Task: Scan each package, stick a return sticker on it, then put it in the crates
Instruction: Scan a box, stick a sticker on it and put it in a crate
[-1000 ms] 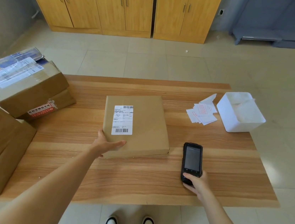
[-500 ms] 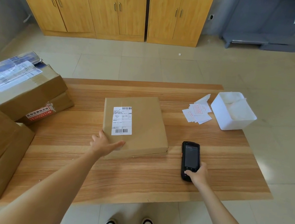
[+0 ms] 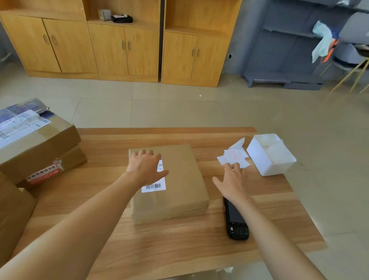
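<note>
Right hand (image 3: 234,183) left the scanner (image 3: 236,220), open-fingered at stickers (image 3: 234,157); left hand (image 3: 145,167) flat on package (image 3: 180,186).

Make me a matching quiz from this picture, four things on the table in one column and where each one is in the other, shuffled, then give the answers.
Things:
1. scanner
2. white tub
3. stickers
4. flat parcel

Places:
A. under the left hand
B. at the table's far right corner
C. lying untouched, partly hidden by the right forearm
D. just ahead of the right hand, beside the tub

Pairs: 1-C, 2-B, 3-D, 4-A
</note>
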The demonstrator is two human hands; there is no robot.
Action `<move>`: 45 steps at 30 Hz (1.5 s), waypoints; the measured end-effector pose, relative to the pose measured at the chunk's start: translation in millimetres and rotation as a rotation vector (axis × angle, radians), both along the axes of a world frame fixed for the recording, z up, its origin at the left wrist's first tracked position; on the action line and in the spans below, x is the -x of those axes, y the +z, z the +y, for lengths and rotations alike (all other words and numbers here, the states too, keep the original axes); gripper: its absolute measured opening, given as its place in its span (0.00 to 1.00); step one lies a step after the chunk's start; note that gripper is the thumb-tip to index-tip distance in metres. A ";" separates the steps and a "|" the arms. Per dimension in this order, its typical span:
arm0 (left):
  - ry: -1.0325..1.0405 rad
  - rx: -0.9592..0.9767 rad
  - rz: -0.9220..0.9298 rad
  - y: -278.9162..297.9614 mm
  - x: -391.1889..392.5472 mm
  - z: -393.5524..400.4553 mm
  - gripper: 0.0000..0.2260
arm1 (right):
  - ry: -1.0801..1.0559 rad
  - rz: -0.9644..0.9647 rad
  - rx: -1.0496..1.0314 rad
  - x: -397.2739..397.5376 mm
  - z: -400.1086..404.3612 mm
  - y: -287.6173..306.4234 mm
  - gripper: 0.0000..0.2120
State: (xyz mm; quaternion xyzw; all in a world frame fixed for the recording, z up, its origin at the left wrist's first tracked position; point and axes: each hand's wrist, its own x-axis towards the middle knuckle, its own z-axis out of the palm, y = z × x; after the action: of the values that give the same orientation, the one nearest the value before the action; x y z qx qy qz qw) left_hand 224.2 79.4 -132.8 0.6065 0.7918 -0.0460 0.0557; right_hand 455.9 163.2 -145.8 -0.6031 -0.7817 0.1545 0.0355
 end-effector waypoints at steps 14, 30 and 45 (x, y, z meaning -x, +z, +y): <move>-0.048 0.014 -0.071 -13.2 -46.7 70.9 0.27 | -0.103 -0.003 0.020 -54.3 71.7 -18.9 0.26; 0.127 0.154 -0.179 -73.5 -131.6 220.5 0.25 | 0.063 0.102 0.293 -79.7 238.4 -103.7 0.28; 0.217 0.191 -0.206 -109.7 -133.6 259.6 0.25 | 0.234 -0.037 0.167 -55.5 293.7 -160.6 0.30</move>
State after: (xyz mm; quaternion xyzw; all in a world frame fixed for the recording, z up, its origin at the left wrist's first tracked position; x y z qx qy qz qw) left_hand 357.8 339.0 -242.5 0.5110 0.8347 -0.0521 0.1985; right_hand 511.4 456.8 -306.5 -0.5116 -0.8315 0.2109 -0.0475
